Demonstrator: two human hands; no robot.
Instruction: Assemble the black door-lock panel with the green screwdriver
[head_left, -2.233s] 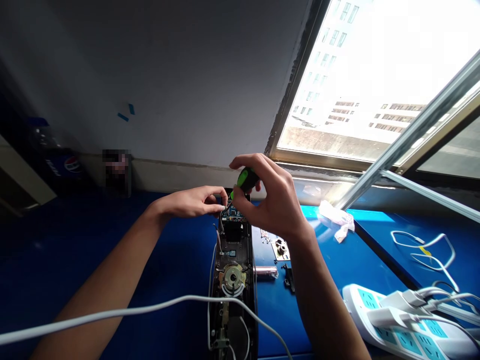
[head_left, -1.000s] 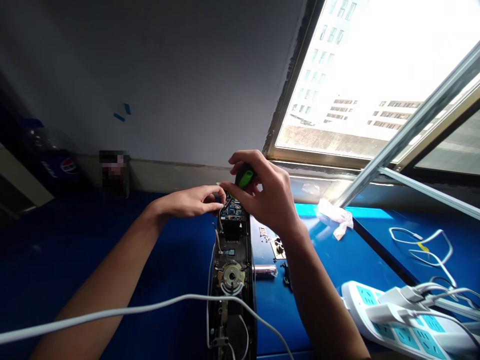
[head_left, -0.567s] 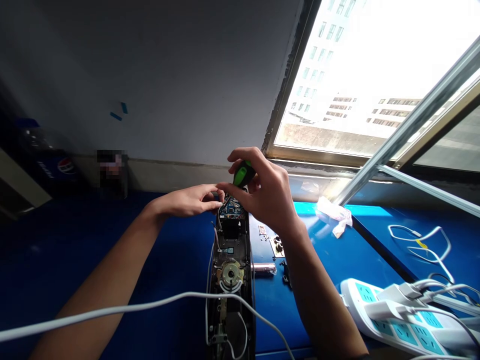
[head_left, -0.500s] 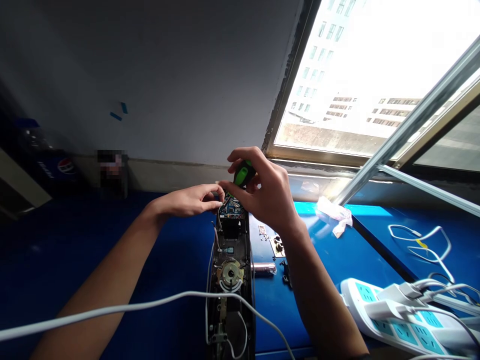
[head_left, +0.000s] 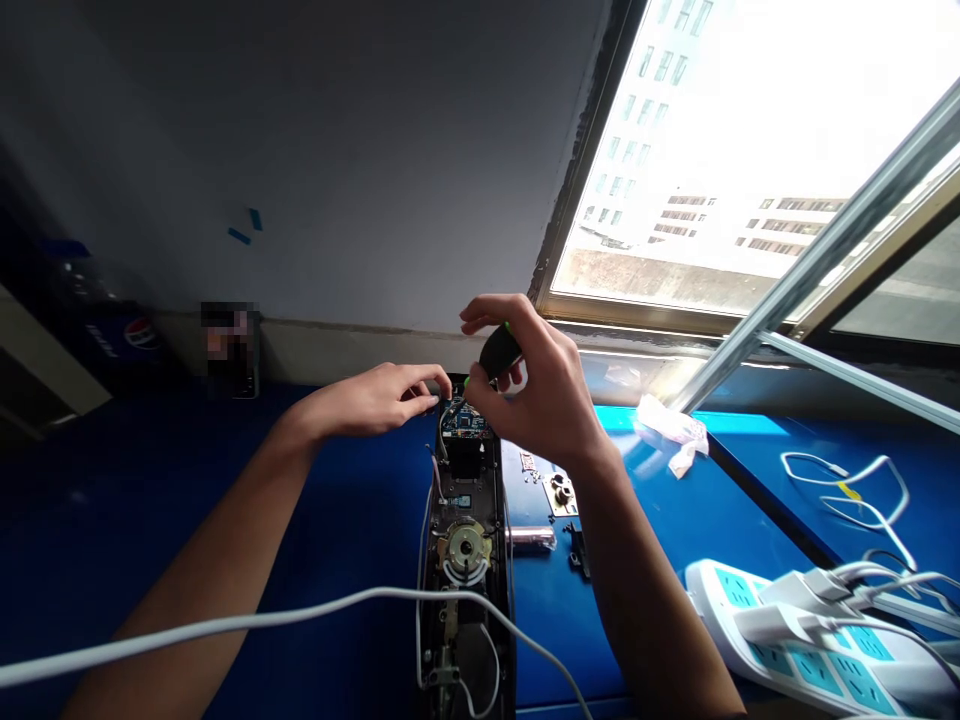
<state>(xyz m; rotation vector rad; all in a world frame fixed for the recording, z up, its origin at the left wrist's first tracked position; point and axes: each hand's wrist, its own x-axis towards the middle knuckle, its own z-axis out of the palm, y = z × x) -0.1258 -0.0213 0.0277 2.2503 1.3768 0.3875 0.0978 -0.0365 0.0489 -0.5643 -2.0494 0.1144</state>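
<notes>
The screwdriver has turned, I see, in the curled right hand over the uncovered device's far end, circuit board still inside, left hand half-open at its left edge, hold unclear.

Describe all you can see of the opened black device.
The long black device, seemingly dark plastic or metal, lies open on the blue table, its near end cut off at the bottom of the picture. A bluish circuit board sits at the far end; nearer are a round metal disc and thin wires. A white cable crosses over its near part. The left hand is at its far left edge, contact unclear; the right hand holds a black-and-green tool over the board.
</notes>
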